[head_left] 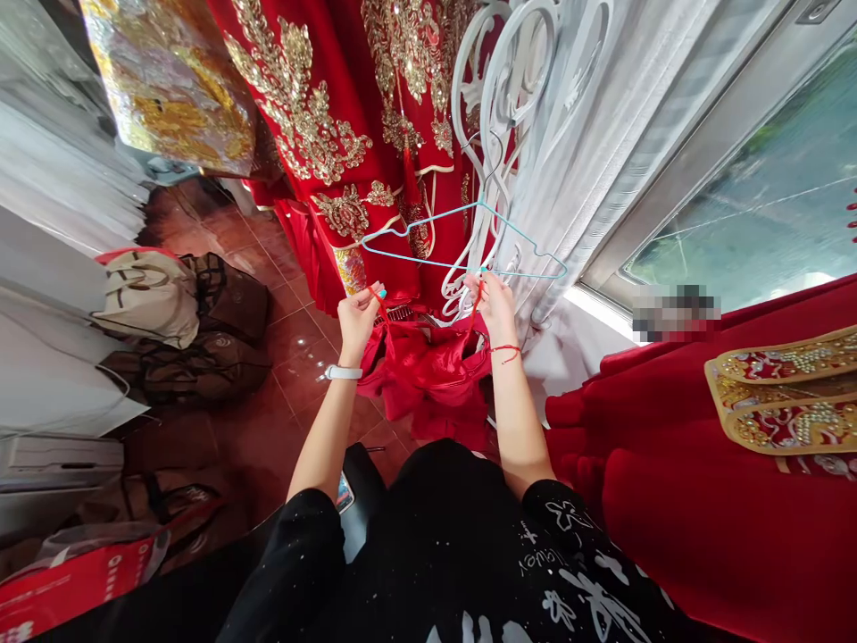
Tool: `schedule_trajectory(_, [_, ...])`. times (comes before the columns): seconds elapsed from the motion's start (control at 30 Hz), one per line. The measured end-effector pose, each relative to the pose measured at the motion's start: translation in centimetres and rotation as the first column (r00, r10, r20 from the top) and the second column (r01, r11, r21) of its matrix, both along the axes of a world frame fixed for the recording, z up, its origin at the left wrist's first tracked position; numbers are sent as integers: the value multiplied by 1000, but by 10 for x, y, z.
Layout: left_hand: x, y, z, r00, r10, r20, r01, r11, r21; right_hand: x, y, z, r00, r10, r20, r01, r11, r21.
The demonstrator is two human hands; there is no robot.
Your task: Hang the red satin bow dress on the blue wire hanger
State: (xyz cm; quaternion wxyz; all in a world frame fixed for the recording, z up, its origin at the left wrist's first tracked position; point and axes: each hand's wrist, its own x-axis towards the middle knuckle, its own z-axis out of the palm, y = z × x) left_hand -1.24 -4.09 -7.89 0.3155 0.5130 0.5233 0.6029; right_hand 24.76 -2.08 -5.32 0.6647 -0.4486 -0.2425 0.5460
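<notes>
A red dress (428, 362) with thin straps hangs between my two hands. My left hand (361, 308) is pinched on its left strap, and my right hand (492, 304) pinches the right strap. Just beyond my fingers, a light blue wire hanger (428, 259) hangs by its hook from a white scrolled metal rack (492, 107). The hanger's bottom bar passes close by my right fingertips; I cannot tell if they touch. The straps look apart from the hanger. The lower part of the dress falls away toward the floor.
Red garments with gold sequins (301, 107) hang ahead. A red embroidered garment (703, 482) fills the right side, below a window (756, 170). Brown bags (224, 304) and a cream bag (151, 295) are on the left by the tiled floor (295, 353). A phone (345, 493) lies near my lap.
</notes>
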Motion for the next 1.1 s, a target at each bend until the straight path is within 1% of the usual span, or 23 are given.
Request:
schedule_trajectory(0.1, [-1,6,0,1000,17,21,-17,1000,12,1,6,-1,999,-24,28,24,1000,9])
schedule_trajectory(0.27, [-7,12,3,999,-4,51,3,1000,11,7,4,-3,991,-135,0,134,989,59])
schedule_trajectory(0.37, [-12,17,13,1000,-23,17,23,1000,-7,11,0,-1,990,-138,33,135,986,95])
schedule_trajectory(0.47, [-17,25,26,999,-40,-16,40,999,-11,18,-4,1,982,-149,115,139,986,94])
schedule_trajectory(0.53, [-20,31,34,996,-81,-30,80,997,-14,23,-5,1,973,-151,173,133,985,112])
schedule_trajectory(0.67, [-20,43,44,972,-226,-65,224,974,-38,32,-4,-3,962,-157,223,134,984,113])
schedule_trajectory(0.8, [-18,51,52,967,-235,-101,232,972,-36,34,-6,-4,971,-147,187,128,986,112])
schedule_trajectory(0.9, [-16,51,63,947,-297,-125,292,955,-58,34,-9,-2,977,-125,174,109,989,99])
schedule_trajectory(1.03, [-14,46,78,888,-429,-165,410,902,-138,36,-12,2,973,-137,183,126,989,73])
schedule_trajectory(1.07, [-13,45,81,879,-443,-178,421,895,-149,36,-13,2,973,-135,186,124,990,71])
schedule_trajectory(1.1, [-13,46,83,883,-429,-191,408,902,-142,36,-13,3,973,-131,187,120,990,70])
